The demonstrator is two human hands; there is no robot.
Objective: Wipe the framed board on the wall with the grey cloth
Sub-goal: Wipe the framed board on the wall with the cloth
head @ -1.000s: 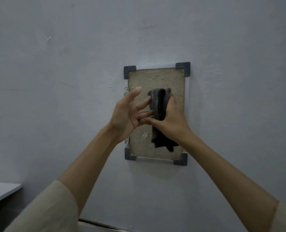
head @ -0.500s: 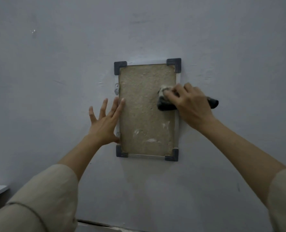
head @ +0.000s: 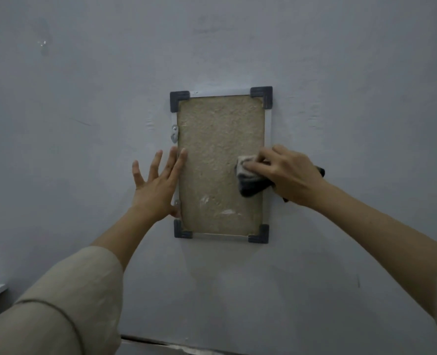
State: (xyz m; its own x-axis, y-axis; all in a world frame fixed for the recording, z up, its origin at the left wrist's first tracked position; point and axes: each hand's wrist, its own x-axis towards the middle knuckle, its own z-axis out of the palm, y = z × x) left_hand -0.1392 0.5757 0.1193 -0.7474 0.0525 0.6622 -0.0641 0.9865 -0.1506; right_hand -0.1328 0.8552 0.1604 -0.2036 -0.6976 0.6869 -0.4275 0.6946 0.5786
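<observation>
Pressing the grey cloth (head: 250, 181) against the framed board (head: 220, 165), the right hand (head: 289, 175) has come down since half a second ago, from the upper part of the board's right side to about its middle height (a second ago both hands were still bunching the cloth in front of the board). That reads as a downward stroke under way, with the right strip partly covered and the rest of the panel, including the pale smears near its bottom edge, not yet reached. The cloth lies under the fingers, its wad poking out left of the fingertips onto the panel, a tail trailing past the frame's right edge. The left hand (head: 158, 185), flat with fingers spread, grips nothing, bracing against the wall and the board's left edge.
</observation>
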